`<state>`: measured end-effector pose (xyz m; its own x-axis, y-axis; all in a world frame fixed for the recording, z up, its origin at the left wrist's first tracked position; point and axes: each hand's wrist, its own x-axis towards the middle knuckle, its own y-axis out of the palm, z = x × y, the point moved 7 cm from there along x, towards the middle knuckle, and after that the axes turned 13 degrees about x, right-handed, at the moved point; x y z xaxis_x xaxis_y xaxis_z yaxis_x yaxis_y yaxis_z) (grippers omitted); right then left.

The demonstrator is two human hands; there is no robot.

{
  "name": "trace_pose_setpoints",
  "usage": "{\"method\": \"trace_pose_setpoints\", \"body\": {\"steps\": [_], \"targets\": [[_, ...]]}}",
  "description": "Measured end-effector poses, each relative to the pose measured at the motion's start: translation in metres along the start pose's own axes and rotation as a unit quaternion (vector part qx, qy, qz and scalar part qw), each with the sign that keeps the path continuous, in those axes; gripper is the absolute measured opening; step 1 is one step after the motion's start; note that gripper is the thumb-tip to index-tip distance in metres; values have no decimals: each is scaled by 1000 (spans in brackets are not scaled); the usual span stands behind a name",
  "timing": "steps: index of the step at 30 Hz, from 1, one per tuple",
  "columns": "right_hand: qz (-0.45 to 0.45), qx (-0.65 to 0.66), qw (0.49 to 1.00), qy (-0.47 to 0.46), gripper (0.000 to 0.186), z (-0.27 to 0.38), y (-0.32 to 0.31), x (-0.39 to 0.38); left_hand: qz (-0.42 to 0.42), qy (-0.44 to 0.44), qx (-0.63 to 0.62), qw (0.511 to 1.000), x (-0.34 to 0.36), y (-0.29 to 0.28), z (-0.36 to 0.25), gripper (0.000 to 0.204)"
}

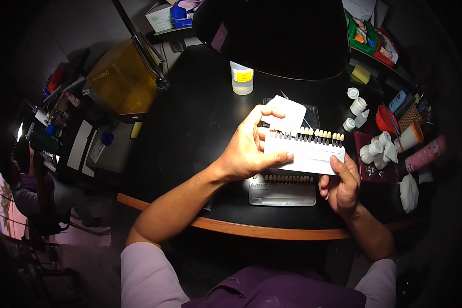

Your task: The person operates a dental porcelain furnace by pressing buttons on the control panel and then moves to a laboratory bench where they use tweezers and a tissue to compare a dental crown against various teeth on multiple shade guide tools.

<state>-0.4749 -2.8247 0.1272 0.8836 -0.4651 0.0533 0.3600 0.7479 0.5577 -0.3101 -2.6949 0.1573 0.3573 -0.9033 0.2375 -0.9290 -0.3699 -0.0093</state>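
Between my two hands is a white dental shade guide (313, 156), held up above the desk, with a row of tooth-coloured tabs along its top edge. My left hand (251, 146) grips its left end, thumb across the front and index finger raised over the top. At the lower right corner my right hand (344, 185) pinches it, thumb on the front face. A second, grey shade guide (282, 197) lies on the desk below, near the front edge. Behind the held guide are a white pad (287, 110) and a dark tray, partly covered.
A dark lamp hood (272, 36) hangs over the far side, with a clear bottle (242, 82) beneath it. At right stand white jars (370, 151) on a maroon tray (380, 174), and a red bowl (386, 120). An amber box (123, 77) is at left; a person (31, 195) sits farther left.
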Motion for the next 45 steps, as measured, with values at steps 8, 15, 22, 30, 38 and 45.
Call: {"method": "trace_pose_setpoints", "body": {"steps": [8, 15, 22, 30, 38, 45], "targets": [[-9, 1, 1000, -3, 27, 0, 1, 0, 11, 40, -1, 999, 1, 2, 1, 59], [-4, 4, 1000, 5, 25, -1, 0, 0, 28, 17, 5, 999, 1, 2, 4, 60], [-6, 6, 1000, 14, 25, -2, 0, -1, 27, 15, -24, 999, 0, 3, 0, 62], [7, 15, 1000, 19, 26, -1, 1, -1, 25, 29, -5, 999, 0, 4, 0, 63], [13, 15, 999, 29, 25, 1, 6, 0, 20, 10, 3, 1000, 1, 3, 3, 60], [19, 16, 999, 27, 26, 3, 6, -2, 16, -2, -1, 1000, 1, 6, 0, 62]]}}
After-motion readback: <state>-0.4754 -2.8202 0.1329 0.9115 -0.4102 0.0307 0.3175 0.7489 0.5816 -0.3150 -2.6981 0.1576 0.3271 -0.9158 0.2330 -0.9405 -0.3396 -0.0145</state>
